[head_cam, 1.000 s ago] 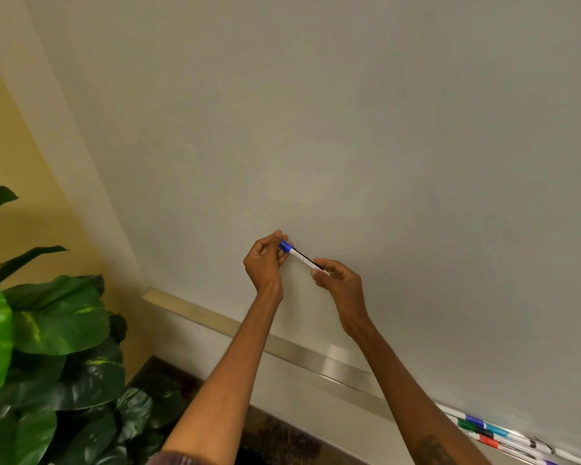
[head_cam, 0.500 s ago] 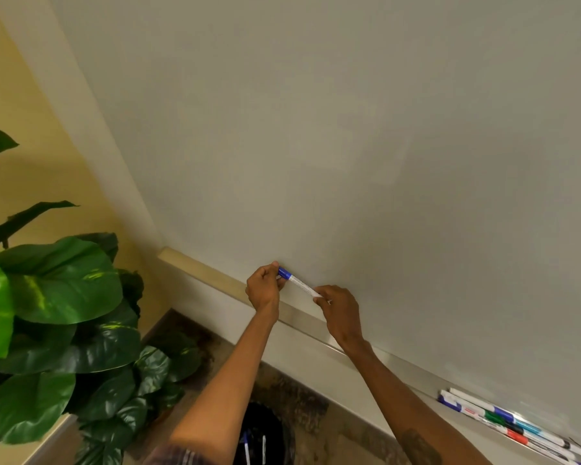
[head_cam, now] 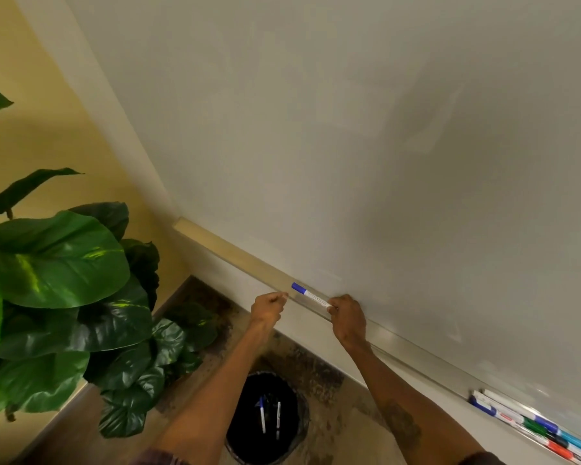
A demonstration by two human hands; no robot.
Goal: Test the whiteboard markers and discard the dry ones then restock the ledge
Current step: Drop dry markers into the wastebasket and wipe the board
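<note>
Starting past the left end of the long silver metal ledge (head_cam: pixel 410 352), a potted plant with broad glossy green leaves (head_cam: pixel 54 280) stands on the floor and has no part in the job. Just in front of the ledge hovers the left grip (head_cam: pixel 269 308), a bare hand curled into a loose fist with nothing visible inside it. It sits just beside the marker's cap without touching, probably so it can steady that end. On the floor below this stretch of the ledge sits a round black waste bin (head_cam: pixel 265 417) holding at least two white-barrelled discarded markers (head_cam: pixel 263 416). They look like the dry rejects, and the bin's spot lets a dud drop straight down. The white whiteboard marker with a blue cap (head_cam: pixel 311 297) lies lengthwise along the ledge, cap toward the ledge's left end. I cannot tell whether it already rests there. The right grip (head_cam: pixel 348 320), fingers curled, pinches its tail end. Capped and lined up with the ledge rather than held over the bin, it is probably a working one being restocked. Toward the ledge's right end, a row of capped markers in blue, green, black and red (head_cam: pixel 534 424) lies side by side.
</note>
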